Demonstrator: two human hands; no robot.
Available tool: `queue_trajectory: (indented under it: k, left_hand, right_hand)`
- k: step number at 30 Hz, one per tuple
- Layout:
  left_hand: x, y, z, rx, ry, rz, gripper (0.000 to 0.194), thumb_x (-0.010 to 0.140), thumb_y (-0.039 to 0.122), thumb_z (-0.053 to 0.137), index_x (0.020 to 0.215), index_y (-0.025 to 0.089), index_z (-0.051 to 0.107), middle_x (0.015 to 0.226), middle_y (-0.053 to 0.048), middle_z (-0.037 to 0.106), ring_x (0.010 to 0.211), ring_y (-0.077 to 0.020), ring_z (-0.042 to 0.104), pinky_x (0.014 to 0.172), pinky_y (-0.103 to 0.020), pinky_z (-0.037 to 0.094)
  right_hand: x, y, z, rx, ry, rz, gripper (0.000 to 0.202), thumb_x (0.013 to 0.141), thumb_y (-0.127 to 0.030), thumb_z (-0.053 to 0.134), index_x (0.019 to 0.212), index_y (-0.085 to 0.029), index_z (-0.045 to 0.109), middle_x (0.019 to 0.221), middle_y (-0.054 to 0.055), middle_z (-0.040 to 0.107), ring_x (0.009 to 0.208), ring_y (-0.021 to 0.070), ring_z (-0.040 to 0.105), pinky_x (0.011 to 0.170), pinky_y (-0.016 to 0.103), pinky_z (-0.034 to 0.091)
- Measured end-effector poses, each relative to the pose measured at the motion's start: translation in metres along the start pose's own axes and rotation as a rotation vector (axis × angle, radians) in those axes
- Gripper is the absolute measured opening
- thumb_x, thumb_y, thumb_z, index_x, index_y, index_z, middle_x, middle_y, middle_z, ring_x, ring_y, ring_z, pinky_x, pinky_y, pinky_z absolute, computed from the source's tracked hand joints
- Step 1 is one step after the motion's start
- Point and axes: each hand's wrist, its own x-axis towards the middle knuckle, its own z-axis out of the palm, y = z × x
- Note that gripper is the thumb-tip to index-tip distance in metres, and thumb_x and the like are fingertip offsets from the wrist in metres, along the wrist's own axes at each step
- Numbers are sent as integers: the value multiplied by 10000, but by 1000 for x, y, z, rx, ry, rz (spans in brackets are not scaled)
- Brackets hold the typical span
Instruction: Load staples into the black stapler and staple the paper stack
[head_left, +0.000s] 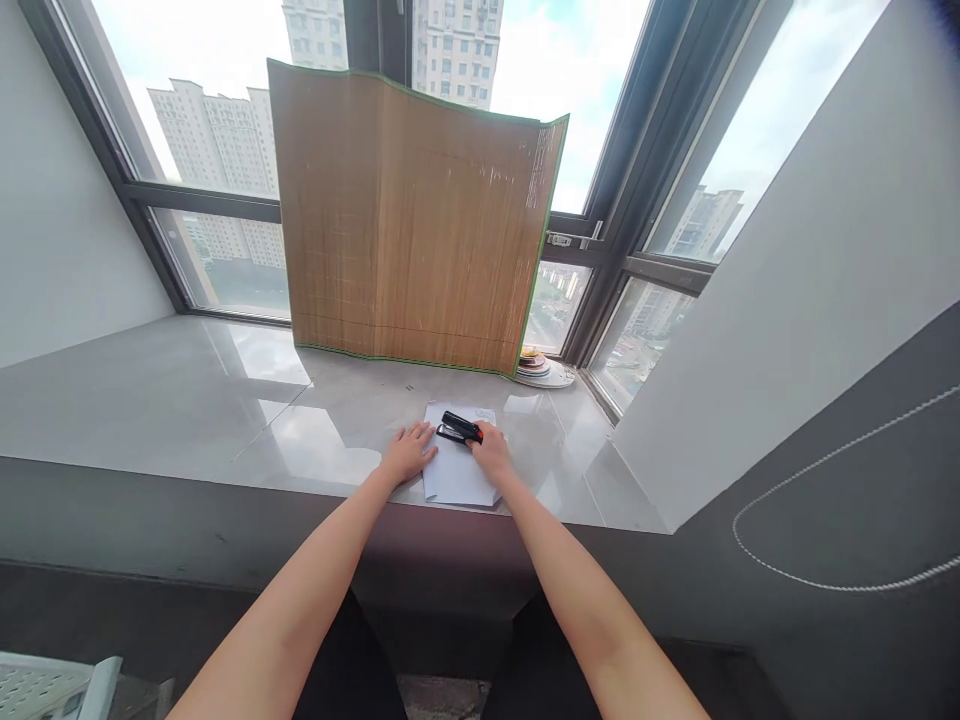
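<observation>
A black stapler (459,427) is held over white sheets of paper (461,482) lying on the window sill. My right hand (492,452) grips its rear end, and its jaw points left with a gap between the arm and the base. My left hand (409,452) lies flat with fingers spread, at the left edge of the paper. The thumb touches or nearly touches the sheets. Some faint print shows at the paper's upper right corner. Whether the stapler rests on the paper or hovers just above, I cannot tell.
A bamboo mat (420,220) with green edging stands upright against the window. Stacked plates (541,372) sit behind its right corner. The glossy tiled sill (187,400) ends at a front edge near my wrists. A white cord (817,585) hangs at right; a white perforated object (52,685) is lower left.
</observation>
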Motion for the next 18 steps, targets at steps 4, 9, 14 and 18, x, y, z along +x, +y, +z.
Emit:
queue_trajectory:
  k: [4, 9, 14, 18]
  left_hand:
    - [5, 0, 2, -22, 19, 6, 563, 1067, 459, 434, 1605, 307, 497, 1738, -65, 397, 1617, -300, 330, 1317, -536, 236]
    - [5, -2, 1, -17, 29, 3, 590, 1062, 472, 428, 1607, 262, 506, 1726, -82, 415, 1604, -315, 343, 1310, -522, 246]
    - [3, 1, 0, -37, 47, 13, 602, 1037, 497, 480, 1593, 270, 530, 1705, -90, 448, 1580, -324, 377, 1295, -510, 268]
    - [3, 2, 0, -59, 67, 8, 593, 1026, 499, 509, 1572, 274, 555, 1691, -87, 468, 1567, -332, 393, 1288, -518, 280]
  right_hand:
    - [-3, 25, -11, 35, -36, -55, 453, 911, -122, 655, 1345, -251, 673, 1296, 59, 739, 1212, 233, 664, 1091, 357, 481]
    - [-11, 41, -16, 62, -40, -95, 655, 922, -172, 641, 1559, -266, 521, 1447, 82, 643, 1324, 242, 601, 1157, 401, 464]
    - [-31, 42, -26, -147, 17, -50, 653, 975, -271, 607, 1613, -239, 474, 1353, 126, 607, 1296, 289, 561, 1153, 417, 464]
    - [-42, 32, -31, -278, -10, -80, 594, 1029, -245, 505, 1622, -210, 472, 1322, 148, 622, 1268, 297, 564, 1139, 404, 454]
